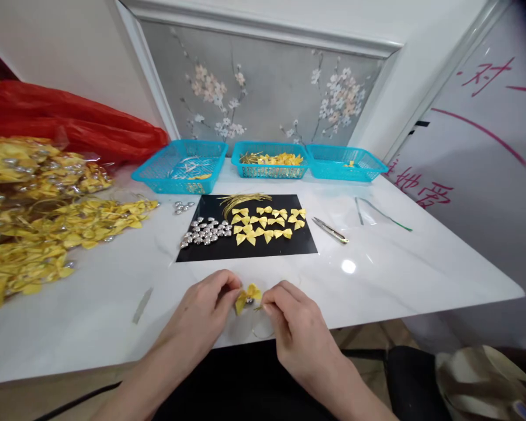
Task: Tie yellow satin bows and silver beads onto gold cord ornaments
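Near the table's front edge my left hand (pixel 213 301) pinches the left side of a yellow ribbon bow (pixel 253 290), which has a small silver bell or bead (pixel 249 300) at its middle. Just right of the bow, my right hand (pixel 296 321) has thumb and forefinger closed on a thin gold cord (pixel 258 334), whose loop hangs below. Beyond the hands lies a black mat (pixel 245 255). It carries silver beads (pixel 206 231) at the left, rows of yellow bows (pixel 267 222) at the right and a bundle of gold cords (pixel 241 201) at the back.
Blue baskets (pixel 175 186) (pixel 269 171) (pixel 348 173) line the wall. Thread snips (pixel 331 230) lie right of the mat, near a green strip (pixel 390 218). Bagged yellow bow pieces (pixel 48 234) and a red bag (pixel 70 117) fill the left. A grey strip (pixel 142 305) lies near my left forearm.
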The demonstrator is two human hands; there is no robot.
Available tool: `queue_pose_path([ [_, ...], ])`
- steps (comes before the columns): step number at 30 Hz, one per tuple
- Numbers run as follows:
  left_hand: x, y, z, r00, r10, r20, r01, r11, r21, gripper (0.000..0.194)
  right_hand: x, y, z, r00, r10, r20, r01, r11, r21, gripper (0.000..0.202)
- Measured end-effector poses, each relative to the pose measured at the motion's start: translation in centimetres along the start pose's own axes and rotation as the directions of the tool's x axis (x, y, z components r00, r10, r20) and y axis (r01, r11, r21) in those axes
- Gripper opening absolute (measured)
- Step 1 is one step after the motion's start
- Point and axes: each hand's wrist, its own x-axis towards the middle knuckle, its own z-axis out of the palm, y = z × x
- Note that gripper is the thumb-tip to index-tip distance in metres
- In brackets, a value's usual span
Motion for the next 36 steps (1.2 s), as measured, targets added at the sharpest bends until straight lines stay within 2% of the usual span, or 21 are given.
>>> queue_pose_path([
  [3,-0.9,0.6,0.1,1.0,0.014,0.001,-0.014,1.0,-0.025,0.022,-0.1,-0.3,0.0,0.998,-0.04,-0.039,0.039,0.999,-0.026,0.021],
  [6,-1.7,1.5,0.0,0.998,0.052,-0.024,-0.053,0.998,-0.04,0.021,-0.1,-0.9,-0.4,0.985,-0.145,-0.093,0.131,0.981,-0.142,0.021],
  [9,-2.2,2.3,-0.1,0.986,0.145,-0.082,-0.151,0.986,-0.074,0.019,-0.1,-1.5,-1.0,0.963,-0.244,-0.118,0.209,0.947,-0.245,0.025],
  [11,-2.3,2.6,-0.3,0.968,0.228,-0.102,-0.237,0.968,-0.081,0.021,-0.1,-1.9,-1.4,0.956,-0.269,-0.115,0.237,0.944,-0.231,0.026],
  [15,-2.6,2.9,-0.6,0.936,0.345,-0.077,-0.35,0.935,-0.065,0.026,-0.2,-2.4,-1.9,0.976,-0.202,-0.084,0.192,0.974,-0.119,0.026],
  [20,-3.1,2.6,-0.3,0.941,0.275,-0.198,-0.292,0.955,-0.057,0.02,-0.3,-2.8,-1.9,0.983,-0.16,-0.09,0.154,0.985,-0.074,0.025],
  [23,-3.3,2.4,-0.2,0.928,0.26,-0.267,-0.283,0.958,-0.049,0.016,-0.4,-3.0,-1.9,0.979,-0.171,-0.116,0.162,0.984,-0.078,0.024],
  [27,-3.1,2.6,-0.5,0.881,0.385,-0.276,-0.404,0.915,-0.013,0.028,-0.4,-3.6,-2.2,0.946,-0.276,-0.17,0.251,0.955,-0.156,0.026],
  [30,-3.1,2.8,-0.7,0.853,0.434,-0.29,-0.456,0.89,-0.008,0.035,-0.4,-3.9,-2.6,0.959,-0.252,-0.131,0.238,0.965,-0.114,0.027],
  [33,-3.3,3.0,-0.9,0.866,0.402,-0.297,-0.432,0.901,-0.04,0.03,-0.3,-4.0,-2.9,0.985,-0.157,-0.069,0.155,0.987,-0.043,0.025],
  [36,-3.8,3.1,-0.9,0.886,0.37,-0.279,-0.406,0.91,-0.081,0.026,-0.3,-3.9,-2.9,0.99,-0.126,-0.063,0.126,0.992,-0.009,0.024],
])
